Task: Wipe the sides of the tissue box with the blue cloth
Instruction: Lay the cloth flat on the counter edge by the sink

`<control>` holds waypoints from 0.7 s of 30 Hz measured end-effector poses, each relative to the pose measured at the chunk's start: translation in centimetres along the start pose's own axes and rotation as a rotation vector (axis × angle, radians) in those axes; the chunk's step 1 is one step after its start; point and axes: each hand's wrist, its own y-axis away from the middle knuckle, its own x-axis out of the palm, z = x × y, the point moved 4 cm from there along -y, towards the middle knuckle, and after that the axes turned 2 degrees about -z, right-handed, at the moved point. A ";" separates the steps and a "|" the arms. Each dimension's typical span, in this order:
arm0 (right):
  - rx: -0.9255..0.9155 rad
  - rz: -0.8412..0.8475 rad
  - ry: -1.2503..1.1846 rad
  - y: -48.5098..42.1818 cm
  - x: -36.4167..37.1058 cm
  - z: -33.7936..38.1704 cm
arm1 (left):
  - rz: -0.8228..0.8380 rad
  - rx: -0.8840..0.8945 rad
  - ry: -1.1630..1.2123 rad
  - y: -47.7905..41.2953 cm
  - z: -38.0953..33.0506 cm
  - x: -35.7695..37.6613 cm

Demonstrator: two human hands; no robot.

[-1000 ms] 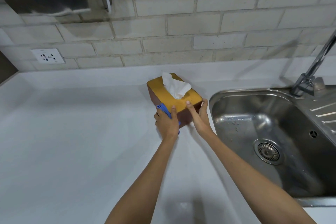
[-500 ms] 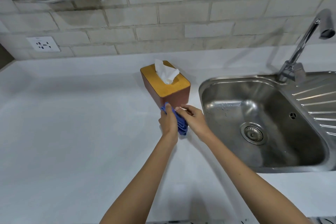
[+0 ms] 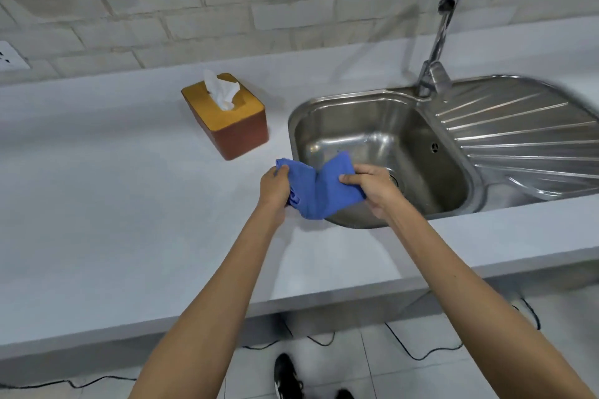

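The tissue box (image 3: pixel 238 134) has brown sides and a yellow-orange top with a white tissue sticking out. It stands alone on the white counter (image 3: pixel 97 204), left of the sink. Both hands hold the blue cloth (image 3: pixel 319 188) in the air in front of the box, over the sink's near-left rim. My left hand (image 3: pixel 275 183) grips the cloth's left end. My right hand (image 3: pixel 372 186) pinches its right end. The cloth is spread between them and apart from the box.
A steel sink (image 3: pixel 382 152) with a drainboard (image 3: pixel 525 146) and a tall tap (image 3: pixel 437 42) lies to the right. A brick-tiled wall runs behind, with a socket (image 3: pixel 9 57) at far left. Cables and a dark shoe (image 3: pixel 287 376) show on the floor below the counter edge.
Both hands left the tissue box and drew back toward me and right, taking the cloth along. The cloth, bunched against the box before, is now spread between the hands.
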 end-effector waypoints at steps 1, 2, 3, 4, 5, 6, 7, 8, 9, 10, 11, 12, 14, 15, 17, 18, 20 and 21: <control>0.012 -0.017 0.005 0.4 -1.4 -0.2 | 0.008 -0.030 -0.007 0.3 0.9 0.0; 0.033 -0.027 0.008 0.9 -2.7 -0.6 | 0.010 -0.042 -0.023 0.7 1.7 0.0; 0.061 -0.030 0.017 1.3 -3.9 -1.0 | 0.015 -0.050 -0.038 1.1 2.6 0.0; 0.089 -0.030 0.039 1.7 -4.8 -1.5 | 0.021 -0.048 -0.060 1.5 3.5 0.2; 0.114 -0.032 0.072 2.2 -5.7 -2.0 | 0.020 -0.036 -0.090 2.0 4.3 0.4; 0.131 -0.037 0.112 2.6 -6.4 -2.5 | 0.005 -0.008 -0.143 2.4 5.0 0.5; 0.138 -0.043 0.156 3.0 -7.1 -3.1 | -0.022 0.029 -0.205 2.9 5.6 0.6; 0.142 -0.048 0.193 3.5 -7.7 -3.5 | -0.052 0.073 -0.268 3.3 6.2 0.7; 0.147 -0.051 0.228 3.8 -8.3 -4.1 | -0.076 0.118 -0.327 3.9 6.7 0.8; 0.149 -0.055 0.265 4.2 -8.8 -4.6 | -0.094 0.162 -0.389 4.5 7.1 0.9; 0.145 -0.064 0.308 4.5 -9.3 -5.2 | -0.111 0.205 -0.457 5.1 7.4 1.0; 0.135 -0.085 0.359 4.6 -9.8 -5.7 | -0.133 0.248 -0.532 5.6 7.8 1.1; 0.083 -0.163 0.544 4.7 -10.9 -6.4 | -0.186 0.319 -0.679 6.4 8.3 1.2; 0.052 -0.214 0.644 4.7 -11.4 -6.6 | -0.211 0.347 -0.743 6.7 8.5 1.2; 0.025 -0.269 0.737 4.5 -12.3 -6.9 | -0.257 0.396 -0.867 6.9 8.7 1.2; 0.017 -0.272 0.743 4.5 -12.5 -7.0 | -0.274 0.417 -0.930 6.9 8.8 1.2; 0.017 -0.264 0.726 4.4 -12.8 -7.1 | -0.290 0.459 -1.012 6.8 8.8 1.1; 0.014 -0.257 0.725 4.4 -12.8 -7.2 | -0.289 0.479 -1.035 6.7 8.8 1.2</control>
